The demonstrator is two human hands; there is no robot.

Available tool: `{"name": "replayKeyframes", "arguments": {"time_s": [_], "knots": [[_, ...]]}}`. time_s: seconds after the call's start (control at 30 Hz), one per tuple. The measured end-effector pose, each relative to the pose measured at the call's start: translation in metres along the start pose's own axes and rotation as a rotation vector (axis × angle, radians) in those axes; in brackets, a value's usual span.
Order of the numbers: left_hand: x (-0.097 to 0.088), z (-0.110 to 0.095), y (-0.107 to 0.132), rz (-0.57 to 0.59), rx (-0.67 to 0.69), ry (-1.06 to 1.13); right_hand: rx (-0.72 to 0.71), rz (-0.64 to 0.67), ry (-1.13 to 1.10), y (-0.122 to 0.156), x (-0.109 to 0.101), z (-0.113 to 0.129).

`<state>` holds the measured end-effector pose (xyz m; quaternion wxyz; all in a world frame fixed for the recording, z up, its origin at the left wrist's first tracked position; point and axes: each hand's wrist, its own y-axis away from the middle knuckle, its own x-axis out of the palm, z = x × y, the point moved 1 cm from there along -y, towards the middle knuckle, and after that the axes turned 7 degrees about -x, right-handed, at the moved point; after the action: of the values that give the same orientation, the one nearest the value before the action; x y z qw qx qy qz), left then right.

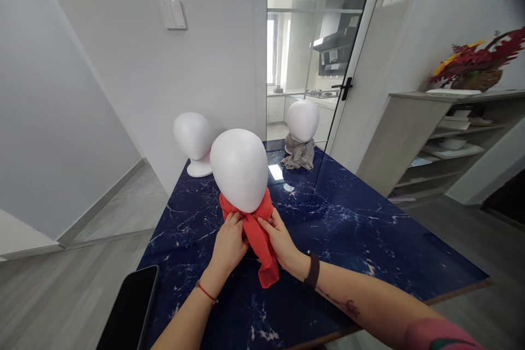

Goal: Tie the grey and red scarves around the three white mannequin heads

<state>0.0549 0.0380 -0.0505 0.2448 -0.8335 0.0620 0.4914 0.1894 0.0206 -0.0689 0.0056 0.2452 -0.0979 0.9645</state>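
Note:
A white foam mannequin head (pixel 239 168) stands upright near the middle of the table. Round its neck goes a red scarf (pixel 258 238), tied at the front, with its ends hanging down over the tabletop. My left hand (pixel 231 243) is closed on the scarf just left of the knot, its fingertips partly hidden in the folds. On the other side, my right hand (pixel 281 238) pinches the scarf between thumb and fingers, right of the knot.
Behind stand a bare white mannequin head (pixel 192 136) at left and another white head (pixel 302 120) wearing a grey scarf (pixel 299 154). A phone (pixel 129 309) lies at the left edge of the dark blue marbled table (pixel 353 229). Shelves (pixel 435 142) stand at right, beyond a glass door.

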Motion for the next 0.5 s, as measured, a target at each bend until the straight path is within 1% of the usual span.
{"name": "replayKeyframes", "arguments": {"time_s": [0.17, 0.23, 0.37, 0.5], "knots": [[0.002, 0.001, 0.002, -0.025, 0.013, 0.077, -0.091, -0.005, 0.319, -0.001, -0.007, -0.001], [0.001, 0.000, 0.003, -0.036, 0.015, 0.133, -0.109, -0.010, 0.396, 0.000, -0.008, 0.001], [-0.001, -0.004, 0.003, -0.056, -0.030, 0.220, -0.072, -0.008, 0.396, 0.000, -0.009, 0.004], [-0.003, -0.010, 0.003, -0.078, -0.085, 0.292, -0.035, -0.050, 0.350, -0.004, -0.014, -0.001]]}}
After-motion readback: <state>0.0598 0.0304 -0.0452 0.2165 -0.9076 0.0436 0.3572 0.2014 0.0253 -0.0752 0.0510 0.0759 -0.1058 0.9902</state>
